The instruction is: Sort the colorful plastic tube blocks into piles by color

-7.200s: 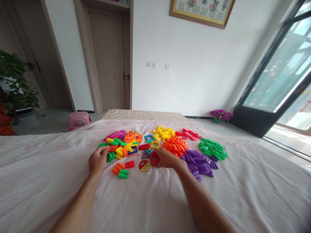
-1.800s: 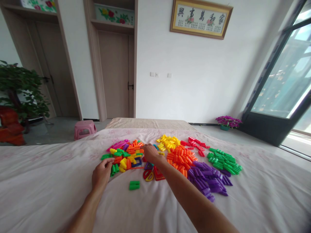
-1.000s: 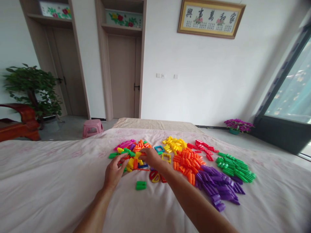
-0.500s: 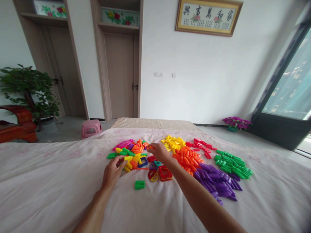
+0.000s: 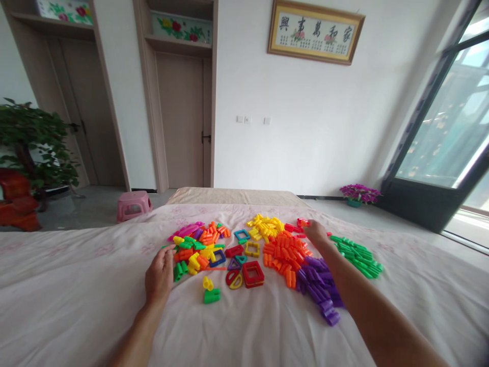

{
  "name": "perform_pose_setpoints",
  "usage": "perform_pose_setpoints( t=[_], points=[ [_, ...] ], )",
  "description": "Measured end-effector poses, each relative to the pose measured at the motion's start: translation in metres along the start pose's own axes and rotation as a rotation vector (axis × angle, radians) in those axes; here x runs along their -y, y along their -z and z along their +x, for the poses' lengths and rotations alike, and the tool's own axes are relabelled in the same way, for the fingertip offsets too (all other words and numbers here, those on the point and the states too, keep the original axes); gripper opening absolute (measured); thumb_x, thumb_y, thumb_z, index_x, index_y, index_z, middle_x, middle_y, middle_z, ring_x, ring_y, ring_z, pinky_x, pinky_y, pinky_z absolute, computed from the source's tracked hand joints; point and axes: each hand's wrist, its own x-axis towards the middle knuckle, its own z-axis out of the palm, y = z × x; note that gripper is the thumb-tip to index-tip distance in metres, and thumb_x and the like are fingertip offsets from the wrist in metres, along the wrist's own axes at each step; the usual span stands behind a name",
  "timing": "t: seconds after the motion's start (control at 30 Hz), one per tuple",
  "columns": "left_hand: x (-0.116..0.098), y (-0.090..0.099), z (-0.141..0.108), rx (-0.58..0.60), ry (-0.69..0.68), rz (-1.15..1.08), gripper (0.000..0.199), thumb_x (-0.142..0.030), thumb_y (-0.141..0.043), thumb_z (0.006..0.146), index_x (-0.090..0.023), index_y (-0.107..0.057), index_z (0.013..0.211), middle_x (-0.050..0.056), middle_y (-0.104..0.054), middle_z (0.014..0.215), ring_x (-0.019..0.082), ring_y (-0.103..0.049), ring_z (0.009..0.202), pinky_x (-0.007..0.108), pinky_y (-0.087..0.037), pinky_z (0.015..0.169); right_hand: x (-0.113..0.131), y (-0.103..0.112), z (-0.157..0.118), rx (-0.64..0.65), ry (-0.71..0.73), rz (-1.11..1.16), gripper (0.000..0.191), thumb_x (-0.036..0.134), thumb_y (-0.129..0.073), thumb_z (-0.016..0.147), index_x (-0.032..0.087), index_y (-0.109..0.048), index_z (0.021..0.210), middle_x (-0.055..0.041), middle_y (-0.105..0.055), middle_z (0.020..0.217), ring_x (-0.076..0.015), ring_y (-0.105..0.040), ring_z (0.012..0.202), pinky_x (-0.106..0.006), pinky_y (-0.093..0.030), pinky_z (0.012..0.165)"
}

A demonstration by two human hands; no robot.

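Head view, pale cloth (image 5: 244,326), mixed-colour pile (image 5: 191,246) lying on it, left hand (image 5: 159,270) curled at pile's left edge, right hand (image 5: 318,235) over red pieces (image 5: 292,228), fingers' grasp of both I cannot say, green block (image 5: 212,296), yellow block (image 5: 208,283) just beside.

On the cloth (image 5: 244,326), a mixed pile of blocks (image 5: 202,248) lies left, square frames (image 5: 252,284) and small triangles (image 5: 234,263) lie in the middle, and further block piles (image 5: 284,252) spread right. Two loose block pieces (image 5: 212,296) sit before the mixed pile — one just behind the other. Beyond the cloth, a stool (image 5: 134,205) stands on the floor at left, with a plant (image 5: 34,142) farther left; potted flowers (image 5: 359,193) stand at right. Behind is the wall (image 5: 244,158) — a picture (image 5: 315,33) hangs on it, above the wall plates (image 5: 243,120)
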Motion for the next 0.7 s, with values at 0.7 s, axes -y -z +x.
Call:
perform_pose_setpoints(
  t=[0.7],
  points=[
    [0.009,-0.005,0.007,-0.003,-0.058,0.291,0.045,-0.03,-0.043,0.088,-0.016,-0.07,0.121,0.017,-0.071,0.118,0.031,-0.064,0.111,0.042,-0.047,0.099,0.234,-0.088,-0.1,0.345,0.725,0.052,0.057,0.008,-0.045,0.086,0.023,-0.057,0.14,-0.009,-0.061,0.139,-0.0218,-0.06,0.124,-0.031,-0.046,0.099]
  ],
)
